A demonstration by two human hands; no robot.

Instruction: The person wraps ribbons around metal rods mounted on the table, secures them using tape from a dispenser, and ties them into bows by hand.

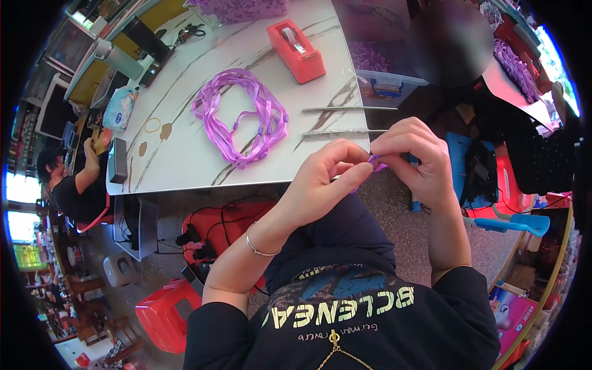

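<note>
My left hand and my right hand meet in front of my lap, by the table's near edge. Both have fingers pinched on a small piece of purple ribbon; most of it is hidden behind the fingers. A looped bundle of purple ribbons lies on the marble-patterned table, left of my hands. Just beyond my hands, a thin metal tool and a second thin tool lie side by side, sticking out past the table's right edge.
A red tape dispenser stands farther back on the table. A grey box-shaped device and a rubber band are at the left. A plastic bin is beyond the right edge. Another person sits at far left, near a red stool.
</note>
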